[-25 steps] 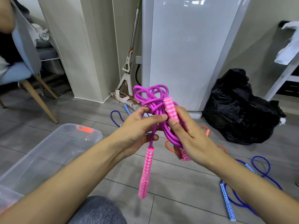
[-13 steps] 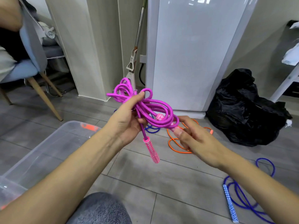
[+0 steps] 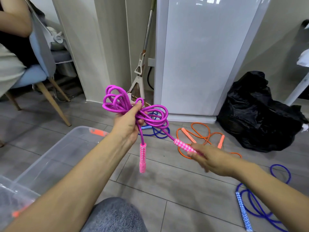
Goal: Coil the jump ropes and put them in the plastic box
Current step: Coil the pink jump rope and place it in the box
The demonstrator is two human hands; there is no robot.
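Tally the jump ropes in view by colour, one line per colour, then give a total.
Purple rope, pink handles, held in the hands: 1
Orange rope, on the floor: 1
Blue ropes on the floor, one behind the purple coil, one at lower right: 2
Total: 4

Braided cord pink rope (image 3: 151, 120), clear plastic box (image 3: 55, 153), glossy black bag (image 3: 257, 114)
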